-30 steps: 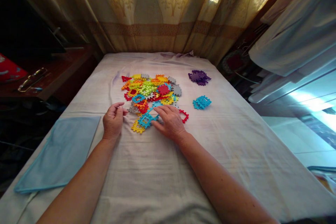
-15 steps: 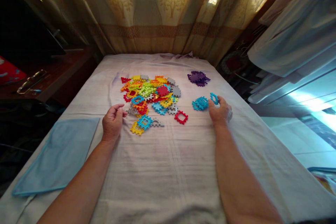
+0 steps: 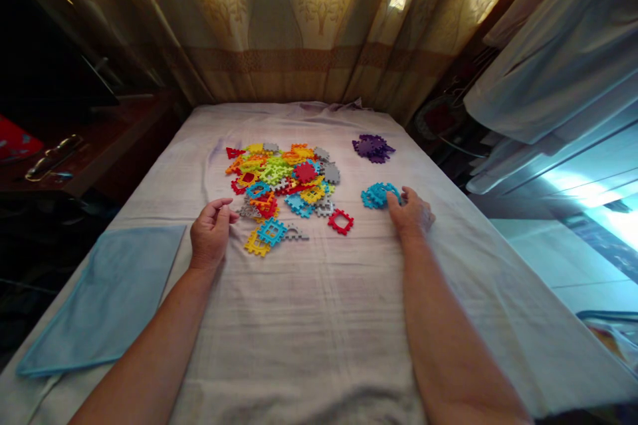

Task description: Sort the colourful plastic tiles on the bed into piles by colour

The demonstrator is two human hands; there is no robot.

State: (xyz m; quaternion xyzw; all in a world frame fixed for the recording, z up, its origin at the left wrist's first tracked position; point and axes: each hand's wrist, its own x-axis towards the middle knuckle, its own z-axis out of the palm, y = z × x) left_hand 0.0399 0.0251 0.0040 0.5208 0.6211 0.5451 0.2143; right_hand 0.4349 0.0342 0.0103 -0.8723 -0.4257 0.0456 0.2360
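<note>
My right hand (image 3: 411,214) is at the right edge of a small pile of blue interlocking tiles (image 3: 376,195). Its thumb and finger are closed on a blue tile (image 3: 395,190) that meets the pile; the hand hides part of it. To the left, my left hand (image 3: 211,232) rests on the sheet, fingers loosely curled and apart, holding nothing. Its fingertips are close to a grey tile (image 3: 247,210) at the edge of a mixed heap of coloured tiles (image 3: 274,171). A red square frame tile (image 3: 341,222) lies between the heap and the blue pile.
A pile of purple tiles (image 3: 373,148) sits farther back on the right. A light-blue cloth (image 3: 104,299) covers the left side of the white sheet (image 3: 309,325). Curtains (image 3: 279,33) hang behind, and a dark wooden cabinet (image 3: 100,146) stands at left.
My right hand has lowered the blue tile from just above and right of the blue pile onto its right edge. My left hand stays by the mixed heap. The view has shifted slightly.
</note>
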